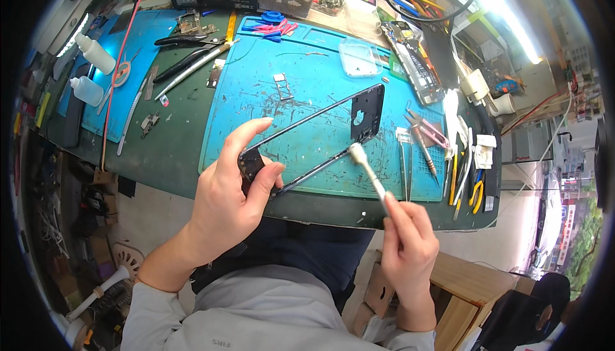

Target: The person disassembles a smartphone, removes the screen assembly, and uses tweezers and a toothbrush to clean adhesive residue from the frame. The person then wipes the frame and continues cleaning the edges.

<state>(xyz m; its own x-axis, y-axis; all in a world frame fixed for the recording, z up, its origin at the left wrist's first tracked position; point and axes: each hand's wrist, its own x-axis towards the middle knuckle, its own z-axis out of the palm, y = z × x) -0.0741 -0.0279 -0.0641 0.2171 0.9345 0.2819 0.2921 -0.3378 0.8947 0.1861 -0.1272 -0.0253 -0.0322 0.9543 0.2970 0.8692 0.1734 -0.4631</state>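
My left hand (234, 178) pinches one short end of a black phone frame (367, 114) between thumb and fingers. The frame is tilted above the blue work mat (307, 104), its middle open and its far end a dark plate with a cutout. In my right hand (410, 239) is a slim white brush (373, 178), held near the handle's end. Its pale, rounded head is at the frame's near long rail, by the far right corner; whether it touches cannot be told. A small metal SIM tray (282, 86) lies on the mat beyond the frame.
Tweezers (403, 162), pink-handled cutters (428, 130) and several pens and tools lie at right. A clear plastic box (360, 57) and a circuit board (413, 62) are farther back. Black pliers (186, 40) and white bottles (95, 53) stand or lie at left.
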